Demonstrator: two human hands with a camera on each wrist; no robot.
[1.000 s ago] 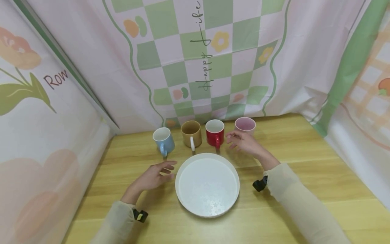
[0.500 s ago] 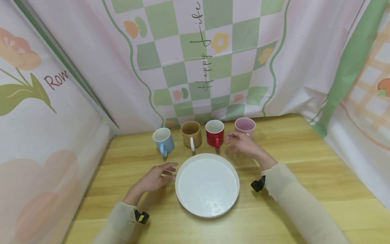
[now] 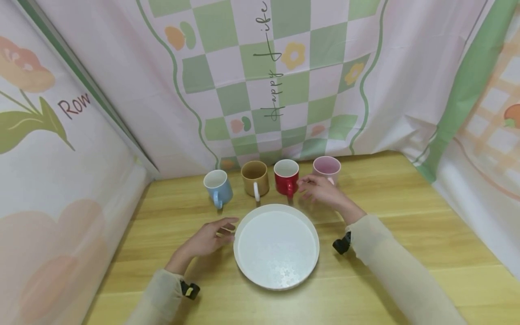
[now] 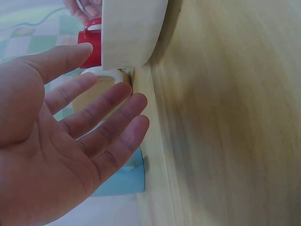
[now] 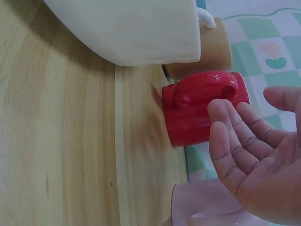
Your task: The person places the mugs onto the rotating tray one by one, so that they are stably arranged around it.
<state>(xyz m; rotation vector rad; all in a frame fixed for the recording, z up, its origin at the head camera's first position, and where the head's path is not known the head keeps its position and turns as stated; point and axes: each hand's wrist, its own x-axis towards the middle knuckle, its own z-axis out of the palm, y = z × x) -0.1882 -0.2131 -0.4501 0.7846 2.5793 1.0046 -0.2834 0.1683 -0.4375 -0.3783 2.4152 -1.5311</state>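
My right hand [image 3: 325, 192] reaches toward the red mug [image 3: 285, 178], its relaxed fingertips right by the mug's handle side; nothing is in its grasp. In the right wrist view the fingers overlap the red mug [image 5: 193, 115] near its handle. The pink mug [image 3: 327, 166] stands just behind that hand, partly covered by it. My left hand [image 3: 207, 238] hovers at the left rim of the round white tray [image 3: 278, 246], fingers loosely spread and holding nothing. In the left wrist view its palm [image 4: 56, 155] shows bare, with the tray wall [image 4: 134, 33] beyond the thumb.
A blue mug [image 3: 218, 187] and a brown mug [image 3: 256, 178] with a white handle stand left of the red one, in a row at the back of the wooden table [image 3: 406, 216]. A patterned curtain [image 3: 264, 90] hangs behind them.
My right hand has shifted slightly left, closer to the red mug. My left hand has edged right, nearer the tray's rim. Mugs and tray stay where they were.
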